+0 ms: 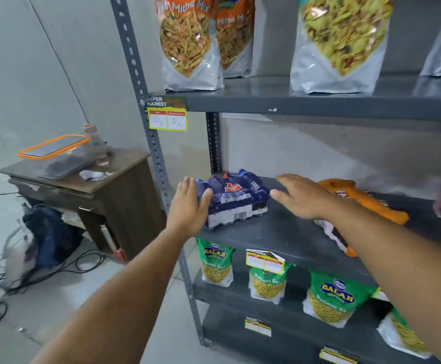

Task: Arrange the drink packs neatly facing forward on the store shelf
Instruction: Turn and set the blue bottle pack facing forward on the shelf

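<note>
Both bare forearms fill the foreground, reaching up and forward to the middle board of the grey slotted-steel store shelf [279, 232]. Going left to right: the left hand [189, 208] lies flat against the left end of the dark-blue shrink-wrapped drink pack [236, 198], palm turned inward, fingers [188, 185] straight and held close together, thumb resting on the top of the wrap; it presses rather than grips. That pack lies at the far left of the middle shelf, close to the upright post, turned a little askew so its barcode panel faces out. The right hand [300, 197] hovers open just beside the pack's right end, palm down, fingers [290, 179] loosely extended and slightly apart, thumb pointing toward the pack; I cannot tell whether it touches the wrap. Under and behind the right wrist lies a floppy orange and white pouch pack [363, 203], flat on the shelf and partly hidden by the arm. The risks, as I judge them: a one-sided push from the left could swing the blue pack further askew instead of squaring it, since the right hand is not yet bracing it; the slick film may slip under a flat palm; and the right forearm could drag the orange pouch toward the shelf's front lip and tip it off.
</note>
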`<state>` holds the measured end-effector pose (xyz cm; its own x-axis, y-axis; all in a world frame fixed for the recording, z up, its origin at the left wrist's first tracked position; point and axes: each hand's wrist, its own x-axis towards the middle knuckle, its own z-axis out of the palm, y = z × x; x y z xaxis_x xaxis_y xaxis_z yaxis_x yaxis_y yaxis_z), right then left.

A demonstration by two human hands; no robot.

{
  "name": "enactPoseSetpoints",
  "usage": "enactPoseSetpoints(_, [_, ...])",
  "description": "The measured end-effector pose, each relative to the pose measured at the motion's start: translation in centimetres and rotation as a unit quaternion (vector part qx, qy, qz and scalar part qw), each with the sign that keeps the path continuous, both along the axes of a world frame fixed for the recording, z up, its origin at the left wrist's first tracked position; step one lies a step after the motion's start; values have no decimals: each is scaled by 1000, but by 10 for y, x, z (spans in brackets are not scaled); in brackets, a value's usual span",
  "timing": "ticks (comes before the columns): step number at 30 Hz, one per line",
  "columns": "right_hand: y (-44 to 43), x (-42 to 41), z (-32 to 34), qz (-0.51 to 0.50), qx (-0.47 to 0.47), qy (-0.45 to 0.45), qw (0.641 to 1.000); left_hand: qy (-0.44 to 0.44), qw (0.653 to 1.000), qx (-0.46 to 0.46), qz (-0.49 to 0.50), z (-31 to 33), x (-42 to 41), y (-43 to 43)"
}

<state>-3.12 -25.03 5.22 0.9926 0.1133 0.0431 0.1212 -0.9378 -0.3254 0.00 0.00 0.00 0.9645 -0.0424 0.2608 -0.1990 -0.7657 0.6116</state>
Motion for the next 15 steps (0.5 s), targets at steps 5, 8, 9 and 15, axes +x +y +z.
enactPoseSetpoints(5, [9, 71, -34, -92, 79, 52, 991, 154, 965, -200, 69, -9, 56, -5])
enactPoseSetpoints(8, [18, 117, -50, -131, 115, 68, 982, 222, 932, -273, 91, -21, 95, -1])
enactPoseSetpoints(9, [20, 131, -55, -144, 132, 70, 978, 231, 924, -290, 92, -26, 106, 0])
enactPoseSetpoints(15, [30, 181, -81, -167, 215, 97, 957, 292, 892, -322, 125, -44, 147, -1])
